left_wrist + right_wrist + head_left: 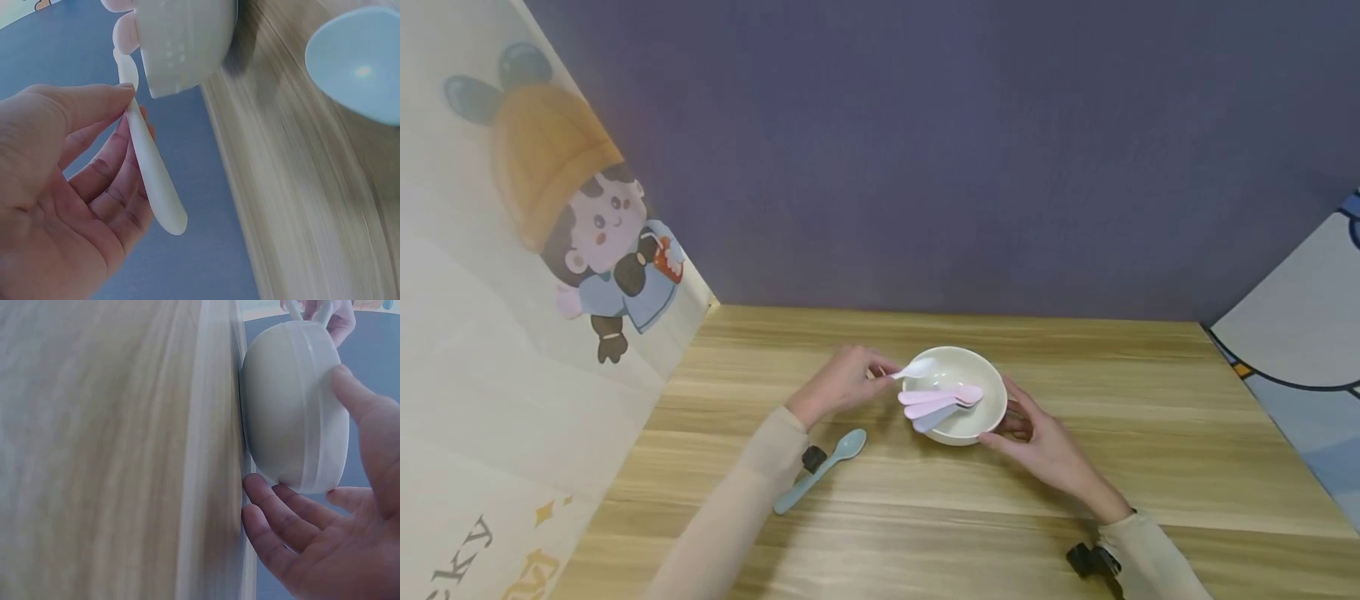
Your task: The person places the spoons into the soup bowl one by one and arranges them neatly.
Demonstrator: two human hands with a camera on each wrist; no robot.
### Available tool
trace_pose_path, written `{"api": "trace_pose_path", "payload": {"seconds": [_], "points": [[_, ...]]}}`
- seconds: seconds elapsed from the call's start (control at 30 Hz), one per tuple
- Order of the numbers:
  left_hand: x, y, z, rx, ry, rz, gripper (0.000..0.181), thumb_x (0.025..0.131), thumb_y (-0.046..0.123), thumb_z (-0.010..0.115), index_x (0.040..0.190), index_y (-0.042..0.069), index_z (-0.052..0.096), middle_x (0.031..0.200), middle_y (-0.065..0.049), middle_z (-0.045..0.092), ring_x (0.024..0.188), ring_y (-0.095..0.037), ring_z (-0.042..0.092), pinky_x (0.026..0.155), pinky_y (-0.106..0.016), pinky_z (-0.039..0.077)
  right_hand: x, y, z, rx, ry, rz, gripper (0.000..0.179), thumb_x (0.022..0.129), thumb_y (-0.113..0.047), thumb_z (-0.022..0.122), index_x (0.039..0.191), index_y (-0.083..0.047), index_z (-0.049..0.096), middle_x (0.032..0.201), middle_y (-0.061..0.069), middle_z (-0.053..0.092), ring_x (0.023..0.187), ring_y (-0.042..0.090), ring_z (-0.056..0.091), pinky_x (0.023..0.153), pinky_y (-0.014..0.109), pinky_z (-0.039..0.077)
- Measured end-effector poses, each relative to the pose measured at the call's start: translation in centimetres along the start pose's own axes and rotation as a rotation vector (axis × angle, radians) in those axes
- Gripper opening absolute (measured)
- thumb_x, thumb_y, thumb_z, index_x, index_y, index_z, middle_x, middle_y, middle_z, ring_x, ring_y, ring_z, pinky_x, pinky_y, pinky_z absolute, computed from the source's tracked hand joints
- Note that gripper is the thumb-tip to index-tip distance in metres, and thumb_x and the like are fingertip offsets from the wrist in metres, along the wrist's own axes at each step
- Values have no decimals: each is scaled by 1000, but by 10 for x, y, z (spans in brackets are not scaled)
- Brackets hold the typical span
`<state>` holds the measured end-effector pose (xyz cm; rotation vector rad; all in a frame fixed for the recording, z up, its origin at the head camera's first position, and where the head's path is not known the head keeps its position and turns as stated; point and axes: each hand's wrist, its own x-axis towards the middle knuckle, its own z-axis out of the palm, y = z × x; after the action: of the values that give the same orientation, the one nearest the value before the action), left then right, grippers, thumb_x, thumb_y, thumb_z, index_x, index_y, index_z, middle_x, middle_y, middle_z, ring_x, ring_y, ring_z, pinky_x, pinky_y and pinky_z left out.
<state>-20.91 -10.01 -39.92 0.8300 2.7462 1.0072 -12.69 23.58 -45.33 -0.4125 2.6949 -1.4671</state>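
My left hand (848,385) pinches a white spoon (919,367) between thumb and fingers, the spoon's head over the left rim of a cream bowl (987,423). In the left wrist view the spoon's handle (155,172) sticks out past my fingertips beside the bowl (187,47). Two pink spoons (934,397) and a lavender spoon (936,417) lean in the bowl with handles over its left edge. On the bowl's right side my right hand (1039,446) holds it, thumb on the rim and fingers along the outer wall (278,412).
A light blue spoon (850,445) lies on the wooden table (925,533) beside my left forearm. Behind the table rises a dark blue panel (910,167). A white wall with a cartoon figure (613,225) stands at the left, another printed panel (1292,325) at the right.
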Motion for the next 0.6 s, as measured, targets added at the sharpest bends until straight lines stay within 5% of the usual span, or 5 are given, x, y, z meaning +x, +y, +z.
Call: {"api": "trace_pose_path", "payload": {"seconds": [0.6], "points": [[27, 11, 13, 10, -45, -34, 24, 97, 12, 75, 120, 9, 81, 108, -6, 82, 94, -16, 74, 82, -28, 60, 19, 18, -2, 23, -17, -30, 98, 93, -24, 85, 169, -7, 25, 143, 24, 66, 112, 29, 76, 95, 38, 63]]}}
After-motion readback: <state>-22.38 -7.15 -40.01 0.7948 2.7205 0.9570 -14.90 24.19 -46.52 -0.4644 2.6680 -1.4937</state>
